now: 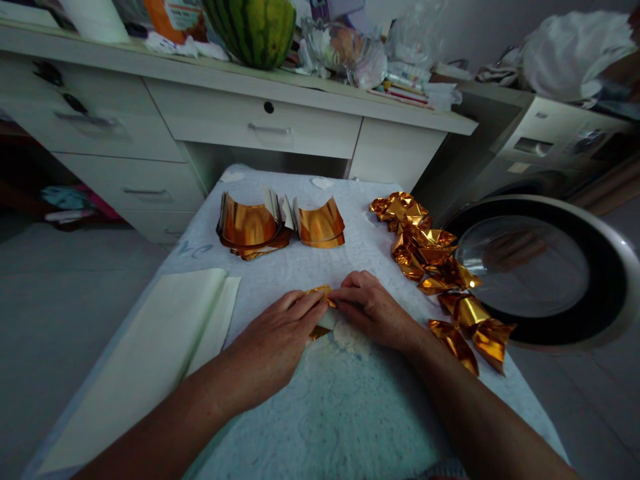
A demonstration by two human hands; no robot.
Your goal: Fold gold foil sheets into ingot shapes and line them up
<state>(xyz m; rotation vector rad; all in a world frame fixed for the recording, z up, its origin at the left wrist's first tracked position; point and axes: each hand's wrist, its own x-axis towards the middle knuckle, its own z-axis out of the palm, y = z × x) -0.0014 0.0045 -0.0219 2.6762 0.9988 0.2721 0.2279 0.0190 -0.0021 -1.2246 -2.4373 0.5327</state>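
Note:
A small piece of gold foil paper [319,332] lies on the cloth-covered table, partly folded, its pale back showing. My left hand [283,333] holds it down from the left, fingers close together over it. From the right, my right hand [373,310] pinches its edge between thumb and bent fingers. Most of the piece is hidden under the fingers. Farther back stand two stacks of curved gold foil sheets, a left stack [250,223] and a right stack [320,223]. Folded gold foil pieces [425,247] are heaped along the table's right side.
Cream paper sheets [145,340] lie at the table's left edge. Behind it runs a white counter with drawers [260,120], bearing a watermelon [253,30] and clutter. A washing machine's open round door [545,267] reaches close to the right edge.

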